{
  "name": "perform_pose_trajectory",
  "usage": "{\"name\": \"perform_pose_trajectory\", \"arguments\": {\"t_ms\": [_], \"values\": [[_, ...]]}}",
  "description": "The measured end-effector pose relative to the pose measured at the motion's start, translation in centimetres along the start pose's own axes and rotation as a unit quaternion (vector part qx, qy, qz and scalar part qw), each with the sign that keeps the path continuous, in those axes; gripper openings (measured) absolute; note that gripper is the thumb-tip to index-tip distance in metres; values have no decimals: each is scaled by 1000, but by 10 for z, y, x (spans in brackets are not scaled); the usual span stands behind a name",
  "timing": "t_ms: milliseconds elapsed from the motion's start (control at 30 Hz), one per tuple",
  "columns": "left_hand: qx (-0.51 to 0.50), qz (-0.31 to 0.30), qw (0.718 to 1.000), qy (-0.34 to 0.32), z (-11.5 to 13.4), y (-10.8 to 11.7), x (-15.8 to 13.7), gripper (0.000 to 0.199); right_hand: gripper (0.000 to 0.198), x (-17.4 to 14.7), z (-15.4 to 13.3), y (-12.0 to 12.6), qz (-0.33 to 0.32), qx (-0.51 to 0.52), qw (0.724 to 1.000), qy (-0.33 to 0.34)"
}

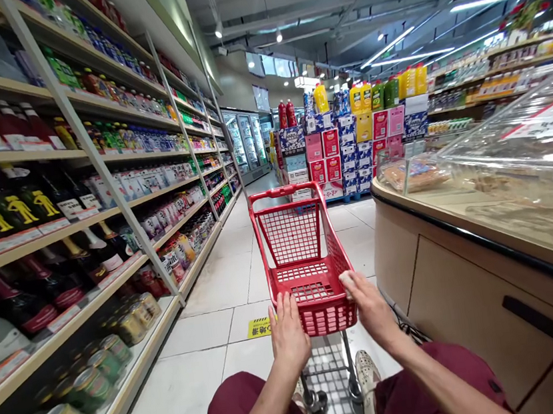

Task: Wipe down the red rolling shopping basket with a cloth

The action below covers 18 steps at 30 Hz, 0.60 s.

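A small red shopping cart (pixel 294 232) stands in the aisle right in front of me, its basket empty. My left hand (pixel 288 332) rests on the near rim of the cart with the fingers curled over it. At the cart's right near corner, my right hand (pixel 368 303) grips the handle end. My knees in dark red trousers and a white shoe (pixel 366 374) show below the cart.
Long shelves (pixel 80 211) of bottles and cans line the left side. A beige counter (pixel 467 277) with clear food cases curves along the right. Stacked drink cartons (pixel 350 147) and glass fridges (pixel 247 143) stand at the aisle's far end. A yellow floor sticker (pixel 258 328) lies by the cart.
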<state>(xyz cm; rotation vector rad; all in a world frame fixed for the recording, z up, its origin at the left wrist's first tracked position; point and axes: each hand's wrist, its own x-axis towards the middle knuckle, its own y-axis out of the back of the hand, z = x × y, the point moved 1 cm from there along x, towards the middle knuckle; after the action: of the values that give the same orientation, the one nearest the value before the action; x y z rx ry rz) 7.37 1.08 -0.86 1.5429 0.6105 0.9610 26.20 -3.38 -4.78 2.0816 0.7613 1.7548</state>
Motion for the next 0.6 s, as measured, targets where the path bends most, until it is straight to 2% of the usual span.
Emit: {"name": "perform_pose_trajectory", "arguments": {"t_ms": [133,200,300,367,500,567,600], "values": [[6,-3,1000,-7,-3,1,0,70,46,1,-40,-17,-11,47,996,80],[6,-1,1000,-24,-4,1,-1,68,43,2,-34,-14,-26,40,996,71],[-1,3,1000,-22,-3,0,-2,67,43,-1,-8,-1,-22,11,1000,-12],[-1,4,1000,-7,-1,0,-2,70,46,-3,-5,0,-15,12,999,-37],[18,11,1000,-14,-3,-2,-3,71,50,-4,-33,-11,-28,52,998,37],[26,14,999,-24,-4,-3,-3,70,50,-3,-33,-11,-35,58,996,56],[28,16,999,-24,-4,-3,-3,70,50,-3,-27,-8,-34,52,997,44]]}}
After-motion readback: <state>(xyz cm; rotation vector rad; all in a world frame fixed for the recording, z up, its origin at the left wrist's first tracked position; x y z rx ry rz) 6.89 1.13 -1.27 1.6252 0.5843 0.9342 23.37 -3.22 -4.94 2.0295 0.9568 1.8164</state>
